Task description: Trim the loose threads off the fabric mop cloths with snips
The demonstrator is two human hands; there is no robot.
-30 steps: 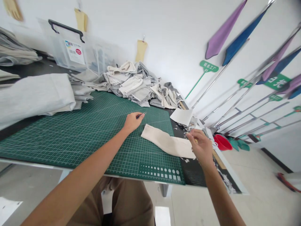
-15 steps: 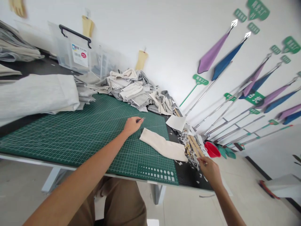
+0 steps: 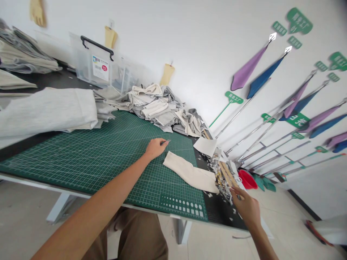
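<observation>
My left hand (image 3: pixel 155 148) is closed on a small dark tool (image 3: pixel 163 142) with a thin pointed tip, over the green cutting mat (image 3: pixel 108 155). I cannot make out the tool's exact kind. Just right of that hand, a cream fabric sleeve-like piece (image 3: pixel 189 173) lies flat, partly on the mat and partly on the black table. My right hand (image 3: pixel 246 207) is at the table's right side, fingers bent together beside a heap of grey and white scraps (image 3: pixel 223 187). Something small and dark shows between its fingers, too small to name.
Crumpled grey and cream fabric pieces (image 3: pixel 159 108) are heaped at the mat's back edge. Folded cloth (image 3: pixel 54 108) lies at left, before a clear plastic box (image 3: pixel 92 68). A wooden strip (image 3: pixel 227 173) crosses the scraps. Mops, a red basin (image 3: pixel 247 179) and dustpans stand along the wall.
The whole view has shifted slightly down and to the right. My right hand has turned a little beside the scraps. My left hand still holds the small tool, and the cream piece lies in place.
</observation>
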